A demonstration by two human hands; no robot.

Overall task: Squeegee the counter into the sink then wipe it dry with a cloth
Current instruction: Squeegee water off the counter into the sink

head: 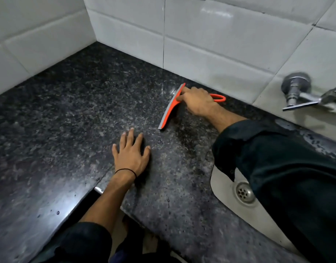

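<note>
Right hand (196,100) gripped around the orange plastic squeegee with grey rubber blade (170,109), blade edge down on the speckled black granite desk (68,114) near the back wall; left hand (132,153) flat, fingers spread, holding nothing; steel sink (223,184) at right
</note>
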